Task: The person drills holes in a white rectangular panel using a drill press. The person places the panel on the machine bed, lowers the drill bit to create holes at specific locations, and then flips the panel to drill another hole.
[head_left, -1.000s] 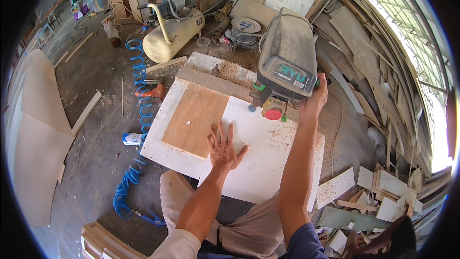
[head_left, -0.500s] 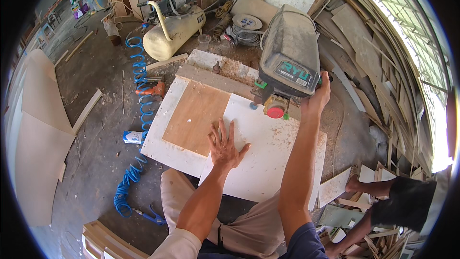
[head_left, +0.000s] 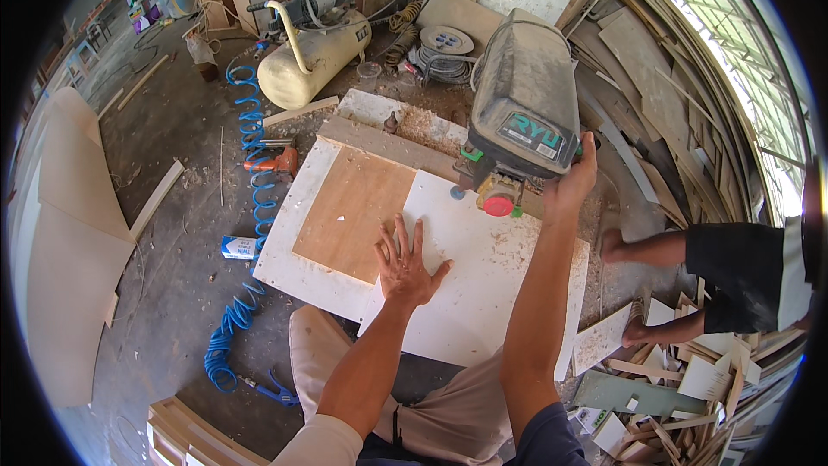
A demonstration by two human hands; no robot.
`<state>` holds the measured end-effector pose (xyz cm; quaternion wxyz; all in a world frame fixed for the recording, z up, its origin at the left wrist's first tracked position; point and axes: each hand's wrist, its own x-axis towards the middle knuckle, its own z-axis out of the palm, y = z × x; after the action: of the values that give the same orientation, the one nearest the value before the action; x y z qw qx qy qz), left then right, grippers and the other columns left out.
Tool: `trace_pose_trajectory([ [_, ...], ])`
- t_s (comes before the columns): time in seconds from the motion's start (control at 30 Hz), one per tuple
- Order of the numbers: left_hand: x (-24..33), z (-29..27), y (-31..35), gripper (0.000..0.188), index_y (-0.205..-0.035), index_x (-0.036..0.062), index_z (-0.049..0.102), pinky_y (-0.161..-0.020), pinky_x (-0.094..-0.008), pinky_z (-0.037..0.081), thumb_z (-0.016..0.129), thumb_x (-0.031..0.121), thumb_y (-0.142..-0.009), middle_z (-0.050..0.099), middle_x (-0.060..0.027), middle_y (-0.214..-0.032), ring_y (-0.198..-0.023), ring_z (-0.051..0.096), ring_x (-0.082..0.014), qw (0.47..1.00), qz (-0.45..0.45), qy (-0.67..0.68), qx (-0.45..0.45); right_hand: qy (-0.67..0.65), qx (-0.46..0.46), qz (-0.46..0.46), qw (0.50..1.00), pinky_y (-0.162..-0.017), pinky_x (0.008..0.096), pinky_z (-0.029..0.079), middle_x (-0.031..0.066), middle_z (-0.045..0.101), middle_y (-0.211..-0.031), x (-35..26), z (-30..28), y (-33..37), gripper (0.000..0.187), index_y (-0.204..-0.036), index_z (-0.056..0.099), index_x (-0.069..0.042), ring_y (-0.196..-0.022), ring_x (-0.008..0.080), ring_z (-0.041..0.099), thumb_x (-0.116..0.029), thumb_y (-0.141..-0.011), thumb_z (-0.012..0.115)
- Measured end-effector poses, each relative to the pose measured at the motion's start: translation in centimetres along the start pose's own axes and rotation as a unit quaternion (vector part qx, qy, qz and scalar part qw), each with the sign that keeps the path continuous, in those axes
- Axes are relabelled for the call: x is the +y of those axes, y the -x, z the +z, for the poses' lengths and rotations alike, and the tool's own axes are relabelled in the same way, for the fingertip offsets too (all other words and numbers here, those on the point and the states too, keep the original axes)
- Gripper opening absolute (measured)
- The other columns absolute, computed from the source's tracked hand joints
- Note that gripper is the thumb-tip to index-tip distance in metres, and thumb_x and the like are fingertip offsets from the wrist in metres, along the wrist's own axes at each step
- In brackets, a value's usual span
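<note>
Change: co-worker's legs have been brought farther along the right side, beyond the offcuts; work seems undisturbed, both hands being kept in place.
Left grip: left hand spread flat on the white board, nothing clasped.
Right grip: right hand set at the near right side of the dark-hooded machine; fingers partly hidden, clench cannot be told.
Bench: bench strewn with shavings; brown panel laid left of the white board.
Room: cream compressor stood far left, timber stacked right.
</note>
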<state>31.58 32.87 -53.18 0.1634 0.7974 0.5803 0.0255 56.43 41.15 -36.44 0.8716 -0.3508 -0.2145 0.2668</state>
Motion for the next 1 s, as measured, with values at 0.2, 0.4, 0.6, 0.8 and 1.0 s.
trace_pose_trajectory([
  [0.2, 0.2, 0.0, -0.1, 0.105, -0.168, 0.018, 0.006, -0.124, -0.0619, 0.012, 0.04, 0.082, -0.092, -0.006, -0.0206, -0.173, -0.158, 0.0, -0.0476, 1.0, 0.0, 0.0, -0.008, 0.001, -0.009, 0.011, 1.0, -0.074, 0.0285, 0.05, 0.0018, 0.063, -0.085, 0.2, -0.6, -0.2, 0.025, -0.091, 0.061, -0.01, -0.078, 0.0118, 0.058, -0.031, -0.106, 0.059],
  [0.4, -0.1, 0.4, 0.0, 0.105, -0.168, 0.0179, 0.007, -0.124, -0.0625, 0.012, 0.039, 0.082, -0.092, -0.006, -0.0216, -0.173, -0.157, 0.002, -0.0488, 1.0, 0.003, -0.007, 0.005, 0.004, -0.008, 0.019, 1.0, -0.073, 0.0284, 0.049, 0.0014, 0.062, -0.083, 0.1, -0.4, -0.1, 0.025, -0.091, 0.06, -0.01, -0.077, 0.0116, 0.059, -0.031, -0.106, 0.059],
  [0.6, 0.0, 0.9, 0.0, 0.106, -0.168, 0.0169, 0.008, -0.123, -0.0635, 0.013, 0.039, 0.082, -0.092, -0.004, -0.0225, -0.173, -0.157, 0.004, -0.0504, 0.999, 0.013, -0.01, 0.028, 0.006, -0.026, 0.025, 0.999, -0.092, 0.0375, 0.054, 0.0067, 0.074, -0.102, 0.3, -2.0, -1.1, 0.025, -0.103, 0.067, -0.008, -0.096, 0.0209, 0.07, -0.03, -0.106, 0.057],
  [0.8, -0.4, 1.3, 0.0, 0.106, -0.168, 0.0159, 0.008, -0.122, -0.0636, 0.014, 0.039, 0.082, -0.092, -0.002, -0.0234, -0.172, -0.156, 0.006, -0.0512, 0.999, 0.015, -0.019, 0.042, 0.008, 0.004, 0.015, 1.0, -0.07, 0.028, 0.049, 0.0006, 0.06, -0.08, -0.1, 0.2, 0.6, 0.025, -0.092, 0.06, -0.01, -0.074, 0.0109, 0.058, -0.03, -0.106, 0.059],
  [1.0, -0.2, 1.4, 0.0, 0.106, -0.168, 0.0155, 0.008, -0.122, -0.0636, 0.015, 0.039, 0.082, -0.092, -0.001, -0.0231, -0.172, -0.156, 0.008, -0.0513, 0.998, 0.017, -0.016, 0.05, 0.003, 0.002, 0.014, 1.0, -0.071, 0.0283, 0.049, 0.0007, 0.061, -0.082, -0.2, 0.0, 0.4, 0.025, -0.092, 0.06, -0.01, -0.075, 0.011, 0.058, -0.03, -0.107, 0.058],
])
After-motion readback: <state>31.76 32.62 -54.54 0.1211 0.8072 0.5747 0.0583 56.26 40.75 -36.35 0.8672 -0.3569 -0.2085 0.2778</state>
